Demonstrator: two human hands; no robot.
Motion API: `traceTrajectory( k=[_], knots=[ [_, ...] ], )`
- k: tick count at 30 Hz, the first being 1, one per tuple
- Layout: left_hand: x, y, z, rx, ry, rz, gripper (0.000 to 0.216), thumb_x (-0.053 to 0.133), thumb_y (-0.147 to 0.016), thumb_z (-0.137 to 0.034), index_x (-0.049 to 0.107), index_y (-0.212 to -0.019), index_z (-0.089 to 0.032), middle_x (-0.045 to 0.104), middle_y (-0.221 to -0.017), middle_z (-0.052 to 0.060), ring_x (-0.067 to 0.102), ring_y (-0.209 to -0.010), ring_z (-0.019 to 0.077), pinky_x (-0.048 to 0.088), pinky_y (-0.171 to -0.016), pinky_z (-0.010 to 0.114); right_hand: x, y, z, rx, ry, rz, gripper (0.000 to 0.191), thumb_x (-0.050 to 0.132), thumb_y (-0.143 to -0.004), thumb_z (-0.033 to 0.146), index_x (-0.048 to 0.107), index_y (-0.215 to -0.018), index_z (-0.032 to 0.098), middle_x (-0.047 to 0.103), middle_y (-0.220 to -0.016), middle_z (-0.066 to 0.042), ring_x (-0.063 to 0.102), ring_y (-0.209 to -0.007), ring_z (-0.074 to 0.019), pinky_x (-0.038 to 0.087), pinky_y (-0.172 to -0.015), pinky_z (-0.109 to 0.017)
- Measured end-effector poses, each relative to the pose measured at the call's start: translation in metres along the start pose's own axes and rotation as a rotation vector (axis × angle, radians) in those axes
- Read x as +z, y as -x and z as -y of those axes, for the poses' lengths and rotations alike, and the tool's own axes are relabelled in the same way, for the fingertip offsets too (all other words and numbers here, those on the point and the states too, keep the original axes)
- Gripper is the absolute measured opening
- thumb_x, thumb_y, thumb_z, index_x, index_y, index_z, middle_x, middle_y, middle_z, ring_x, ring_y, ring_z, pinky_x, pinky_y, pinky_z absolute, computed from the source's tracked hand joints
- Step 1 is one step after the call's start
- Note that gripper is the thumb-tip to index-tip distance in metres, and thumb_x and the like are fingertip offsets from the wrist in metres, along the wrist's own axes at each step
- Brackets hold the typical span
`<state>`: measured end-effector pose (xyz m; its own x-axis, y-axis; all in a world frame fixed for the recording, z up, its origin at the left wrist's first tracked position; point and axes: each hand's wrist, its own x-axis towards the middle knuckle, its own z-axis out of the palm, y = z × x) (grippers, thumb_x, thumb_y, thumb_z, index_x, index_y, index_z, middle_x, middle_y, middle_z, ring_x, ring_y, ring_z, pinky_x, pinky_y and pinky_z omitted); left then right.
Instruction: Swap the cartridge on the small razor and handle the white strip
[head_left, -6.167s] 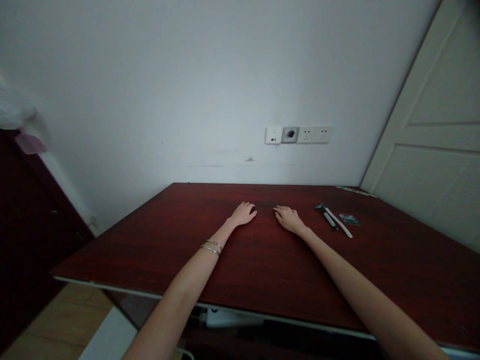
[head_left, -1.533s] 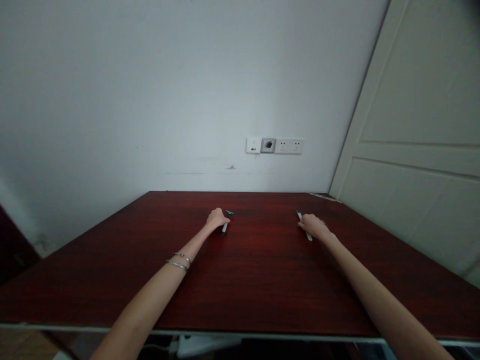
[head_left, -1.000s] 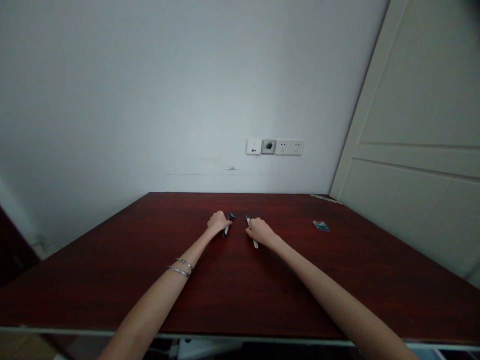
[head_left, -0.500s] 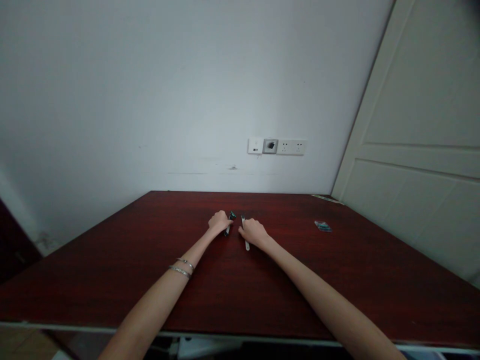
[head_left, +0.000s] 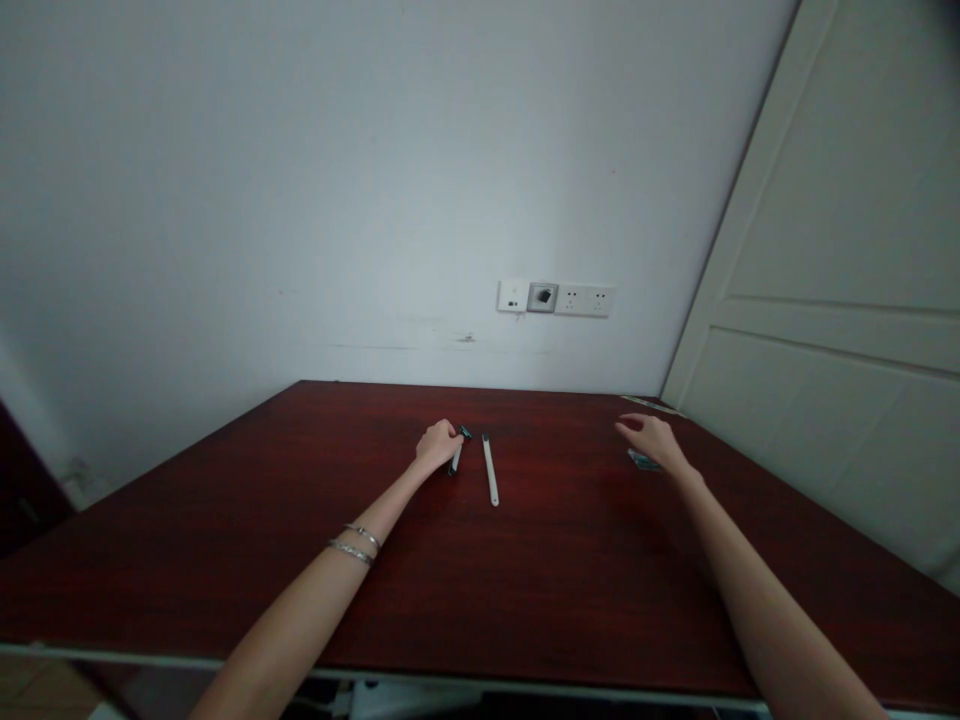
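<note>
My left hand (head_left: 438, 446) is closed around a razor (head_left: 456, 460) with a dark green head and a pale handle, resting at the table's middle. Just right of it lies a slim white stick (head_left: 490, 472) with a dark far end and a small hole at its near end; its kind is unclear. Over on the right, my right hand (head_left: 651, 438) hovers with thumb and fingers apart and nothing between them. Partly hidden under that hand is a small, flat, shiny teal packet (head_left: 639, 460), whose contents I cannot make out.
The dark red wooden table (head_left: 390, 590) reaches back to a white wall. Sockets (head_left: 556, 298) sit on the wall above its far edge. A pale panelled door (head_left: 840, 340) leans in along the right side, and a thin strip (head_left: 651, 405) lies in the far right corner.
My right hand has let go of the white stick and moved right, over the teal packet. The stick now lies uncovered on the table. My left hand stays on the razor.
</note>
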<state>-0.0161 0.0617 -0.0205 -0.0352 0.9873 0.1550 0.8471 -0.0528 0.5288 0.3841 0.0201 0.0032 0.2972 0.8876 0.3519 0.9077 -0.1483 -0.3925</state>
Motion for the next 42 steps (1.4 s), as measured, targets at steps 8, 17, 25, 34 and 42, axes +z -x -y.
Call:
traceTrajectory(
  k=[8, 17, 25, 34, 42],
  knots=[
    [0.000, -0.002, 0.005, 0.006, 0.191, -0.034, 0.011, 0.055, -0.074, -0.025, 0.063, -0.078, -0.018, 0.067, -0.084, 0.006, 0.061, -0.079, 0.0159, 0.042, -0.067, 0.022, 0.019, 0.004, -0.082, 0.071, -0.272, 0.203, 0.084, 0.067, -0.066, 0.042, 0.035, -0.136, 0.008, 0.056, -0.122, -0.017, 0.055, -0.109, -0.0262, 0.040, -0.093, -0.033],
    [0.003, -0.005, 0.010, 0.021, 0.236, -0.072, 0.011, 0.055, -0.072, -0.020, 0.066, -0.075, -0.017, 0.067, -0.074, 0.005, 0.061, -0.073, 0.0155, 0.042, -0.066, 0.023, 0.043, -0.007, -0.112, -0.036, -0.377, 0.206, 0.083, 0.070, -0.055, 0.047, 0.048, -0.128, 0.016, 0.064, -0.110, -0.011, 0.058, -0.104, -0.0293, 0.038, -0.097, -0.040],
    [0.005, -0.005, 0.013, 0.007, 0.246, -0.062, 0.011, 0.056, -0.072, -0.021, 0.066, -0.074, -0.017, 0.068, -0.075, 0.006, 0.061, -0.073, 0.0169, 0.043, -0.067, 0.024, 0.036, 0.000, -0.082, -0.066, -0.319, 0.073, 0.076, 0.070, -0.054, 0.050, 0.055, -0.120, 0.015, 0.067, -0.101, -0.011, 0.062, -0.096, -0.0288, 0.045, -0.088, -0.038],
    [0.007, -0.003, 0.012, 0.008, 0.245, -0.050, 0.010, 0.058, -0.071, -0.021, 0.066, -0.072, -0.017, 0.068, -0.079, 0.007, 0.061, -0.076, 0.0175, 0.043, -0.069, 0.024, 0.073, 0.021, 0.054, -0.423, -0.439, 0.149, 0.065, 0.070, -0.061, 0.046, 0.056, -0.118, 0.018, 0.067, -0.099, -0.008, 0.062, -0.093, -0.0238, 0.044, -0.088, -0.038],
    [0.008, -0.002, 0.011, 0.013, 0.216, -0.060, 0.011, 0.056, -0.073, -0.022, 0.066, -0.073, -0.018, 0.068, -0.081, 0.007, 0.062, -0.077, 0.0166, 0.043, -0.070, 0.024, 0.104, 0.034, 0.114, -0.597, -0.410, 0.221, 0.071, 0.070, -0.060, 0.052, 0.055, -0.120, 0.017, 0.066, -0.098, -0.009, 0.061, -0.092, -0.0229, 0.045, -0.085, -0.037]
  ],
)
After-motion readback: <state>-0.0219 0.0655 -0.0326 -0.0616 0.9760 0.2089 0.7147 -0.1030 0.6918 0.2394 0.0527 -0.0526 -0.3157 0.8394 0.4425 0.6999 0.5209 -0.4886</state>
